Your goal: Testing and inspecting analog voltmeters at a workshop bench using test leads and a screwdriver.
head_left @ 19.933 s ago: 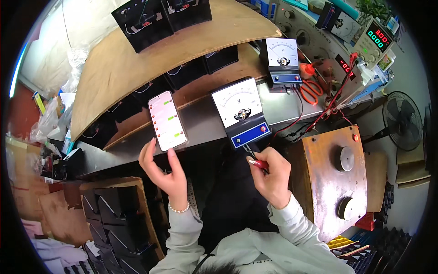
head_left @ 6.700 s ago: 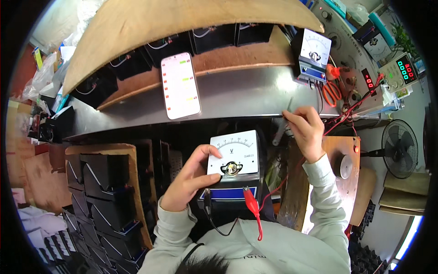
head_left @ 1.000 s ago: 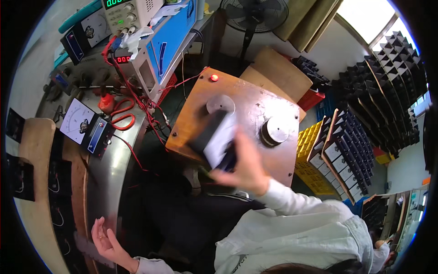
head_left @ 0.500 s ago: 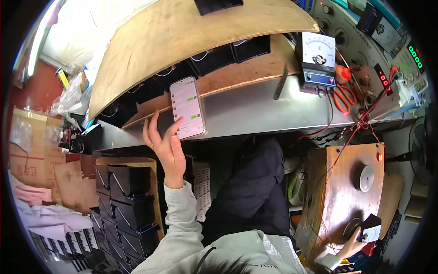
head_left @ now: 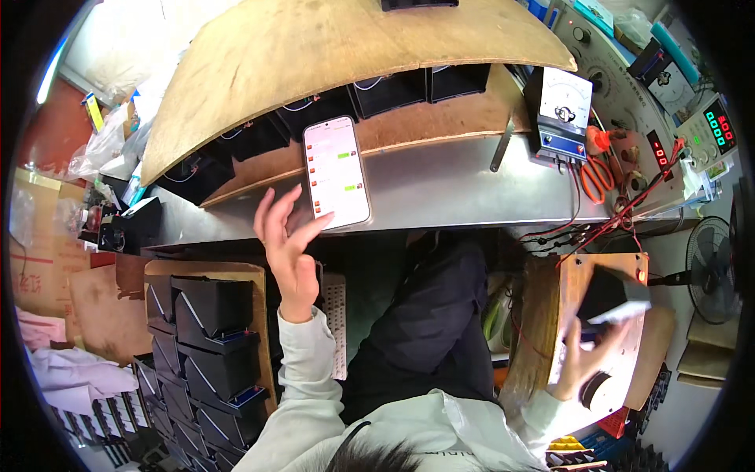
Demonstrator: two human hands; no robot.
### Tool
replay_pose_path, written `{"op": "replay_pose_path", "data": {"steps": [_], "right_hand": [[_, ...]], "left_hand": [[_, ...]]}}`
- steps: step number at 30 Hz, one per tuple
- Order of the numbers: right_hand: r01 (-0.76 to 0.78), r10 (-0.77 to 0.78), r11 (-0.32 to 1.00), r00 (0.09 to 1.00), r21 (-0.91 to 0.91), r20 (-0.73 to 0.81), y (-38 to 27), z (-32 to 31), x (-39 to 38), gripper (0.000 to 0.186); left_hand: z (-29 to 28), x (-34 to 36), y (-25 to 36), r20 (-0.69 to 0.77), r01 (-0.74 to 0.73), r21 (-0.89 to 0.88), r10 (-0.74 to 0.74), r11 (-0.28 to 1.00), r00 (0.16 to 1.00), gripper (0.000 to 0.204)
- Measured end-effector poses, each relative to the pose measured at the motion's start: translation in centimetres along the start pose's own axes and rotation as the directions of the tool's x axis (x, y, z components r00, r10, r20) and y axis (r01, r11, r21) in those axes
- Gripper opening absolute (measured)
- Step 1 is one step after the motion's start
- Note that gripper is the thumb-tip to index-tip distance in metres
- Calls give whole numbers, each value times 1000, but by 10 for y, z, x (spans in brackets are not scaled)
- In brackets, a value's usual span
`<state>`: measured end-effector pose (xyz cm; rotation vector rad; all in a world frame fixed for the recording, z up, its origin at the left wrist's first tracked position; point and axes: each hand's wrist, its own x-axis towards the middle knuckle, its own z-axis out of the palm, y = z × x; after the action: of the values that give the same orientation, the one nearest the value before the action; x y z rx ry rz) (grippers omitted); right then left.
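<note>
A phone [head_left: 336, 169] with a lit chat screen leans against the wooden shelf's lower edge, its foot by the metal bench's front. My left hand [head_left: 292, 267] is open beside it, fingers spread, one fingertip at the lower part of the screen. Off to the right, my right hand [head_left: 583, 358] grips a black-cased panel meter [head_left: 609, 295] with a pale face, held above a wooden box [head_left: 572, 271]. That hand and the meter are smeared by motion. One round disc [head_left: 597, 391] shows on the box near my wrist; the meter covers the area farther up.
Another meter [head_left: 564, 102] stands on the bench beside orange-handled scissors [head_left: 596, 181] and red leads. Instruments with lit digits [head_left: 712, 134] are at the far right. Several black cases [head_left: 216, 307] are stacked at my left. More sit beneath the curved wooden shelf [head_left: 354, 47]. A fan [head_left: 708, 267] stands right.
My right hand has lifted the meter from the near disc and carried it forward over the wooden box. My left index fingertip is now at the screen's lower edge. The whole view has shifted slightly.
</note>
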<state>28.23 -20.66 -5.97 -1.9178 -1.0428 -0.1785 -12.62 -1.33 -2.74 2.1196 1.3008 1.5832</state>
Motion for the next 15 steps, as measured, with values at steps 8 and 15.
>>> {"op": "replay_pose_path", "data": {"steps": [8,15], "right_hand": [[66,-130,974,945,215,300,-145,87,19,118],[264,-254,964,928,-2,274,-178,115,34,115]], "left_hand": [[-10,0,0,147,-74,216,42,974,988,57],[5,-3,5,131,-89,307,50,947,990,43]]}}
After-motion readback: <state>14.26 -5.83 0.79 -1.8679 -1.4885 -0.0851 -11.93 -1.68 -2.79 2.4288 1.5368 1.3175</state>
